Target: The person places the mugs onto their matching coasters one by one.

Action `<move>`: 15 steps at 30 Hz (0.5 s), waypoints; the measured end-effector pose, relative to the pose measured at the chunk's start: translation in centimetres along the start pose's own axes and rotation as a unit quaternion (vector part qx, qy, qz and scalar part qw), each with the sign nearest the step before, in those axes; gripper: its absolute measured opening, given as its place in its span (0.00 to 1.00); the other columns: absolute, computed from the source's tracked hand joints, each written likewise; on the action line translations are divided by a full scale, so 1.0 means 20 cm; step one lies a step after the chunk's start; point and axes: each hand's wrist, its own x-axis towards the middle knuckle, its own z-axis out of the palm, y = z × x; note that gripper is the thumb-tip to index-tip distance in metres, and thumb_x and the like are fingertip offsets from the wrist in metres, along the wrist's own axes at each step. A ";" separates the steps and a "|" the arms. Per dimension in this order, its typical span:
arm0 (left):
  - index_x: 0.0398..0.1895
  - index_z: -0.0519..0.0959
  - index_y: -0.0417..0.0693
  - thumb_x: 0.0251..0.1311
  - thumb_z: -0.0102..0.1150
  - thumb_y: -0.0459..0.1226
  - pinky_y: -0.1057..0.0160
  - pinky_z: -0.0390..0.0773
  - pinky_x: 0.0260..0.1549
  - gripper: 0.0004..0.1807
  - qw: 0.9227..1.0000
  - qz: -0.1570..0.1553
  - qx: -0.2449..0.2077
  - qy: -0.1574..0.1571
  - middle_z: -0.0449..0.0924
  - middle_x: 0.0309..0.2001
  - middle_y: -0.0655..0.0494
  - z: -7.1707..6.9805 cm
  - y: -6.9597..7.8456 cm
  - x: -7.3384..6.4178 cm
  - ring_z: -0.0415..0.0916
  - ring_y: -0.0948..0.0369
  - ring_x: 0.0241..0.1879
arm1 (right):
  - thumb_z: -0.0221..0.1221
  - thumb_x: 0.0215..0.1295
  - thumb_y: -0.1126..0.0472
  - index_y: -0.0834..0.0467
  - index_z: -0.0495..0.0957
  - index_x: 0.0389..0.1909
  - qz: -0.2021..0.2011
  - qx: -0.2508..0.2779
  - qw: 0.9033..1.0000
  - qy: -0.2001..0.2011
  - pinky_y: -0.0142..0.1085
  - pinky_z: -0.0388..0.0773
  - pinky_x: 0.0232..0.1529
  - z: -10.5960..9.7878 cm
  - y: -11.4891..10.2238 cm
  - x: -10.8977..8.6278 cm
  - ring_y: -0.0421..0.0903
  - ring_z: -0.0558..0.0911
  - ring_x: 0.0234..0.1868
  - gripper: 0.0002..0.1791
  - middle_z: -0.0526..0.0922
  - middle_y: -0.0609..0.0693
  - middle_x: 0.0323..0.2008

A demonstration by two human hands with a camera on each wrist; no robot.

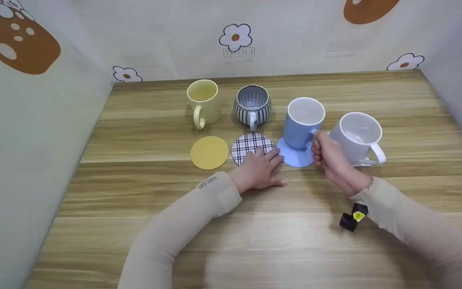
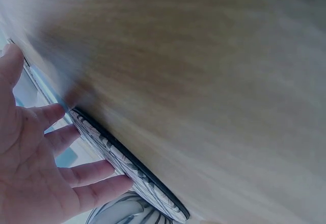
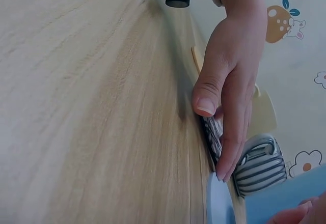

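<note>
Tabletop [image 1: 231, 249]: light wood grain, running back to the wall [image 1: 175, 44].
Sleeves: 2, cream; the left sleeve [image 1: 183, 218] has dark lettering near its cuff, the right sleeve [image 1: 419, 224] looks plain.
Black device [image 1: 349, 222]: at the right wrist, bearing a yellow sticker.
Left hand [image 1: 257, 170]: palm down, fingers straight and spread, grasping nothing; it reaches across the checked coaster [image 1: 252, 142], with fingertips at the near left edge of the light blue coaster [image 1: 297, 157].
Right hand [image 1: 331, 154]: fingers curled closely round the handle of the blue mug [image 1: 296, 128], leaving no visible gap.
Round coasters: the yellow coaster [image 1: 209, 153] lies leftmost, just beside the checked one; the light blue one is next to the right.
Blue mug: mouth up, white inside, over the far part of the light blue coaster; whether its base touches, I cannot tell.
White mug [image 1: 353, 146]: right of the right hand, mouth up, handle toward the near right.
Striped mug [image 1: 252, 106]: gray and white, rounded, behind the checked coaster, handle toward the person.
Yellow mug [image 1: 211, 109]: behind the yellow coaster, handle toward the person.
Wall: pale, printed with outlined flowers and orange-brown fruit; 3 flowers show along the back.
</note>
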 end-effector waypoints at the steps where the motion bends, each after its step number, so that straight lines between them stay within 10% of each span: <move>1: 0.71 0.49 0.57 0.59 0.33 0.67 0.47 0.63 0.57 0.42 1.000 0.000 -0.001 0.000 0.43 0.73 0.58 0.00 0.00 0.00 0.50 0.47 0.67 | 0.40 0.68 0.55 0.53 0.59 0.12 0.002 -0.002 1.000 0.001 0.26 0.54 0.17 0.00 0.00 0.00 0.37 0.59 0.16 0.22 0.59 0.43 0.13; 15: 0.71 0.50 0.58 0.59 0.34 0.66 0.47 0.64 0.57 0.41 1.000 -0.001 0.008 0.002 0.44 0.72 0.58 -0.01 0.00 -0.01 0.50 0.46 0.66 | 0.39 0.67 0.56 0.53 0.57 0.11 0.009 0.001 1.000 -0.010 0.27 0.53 0.18 -0.02 0.03 -0.04 0.38 0.58 0.16 0.22 0.59 0.43 0.13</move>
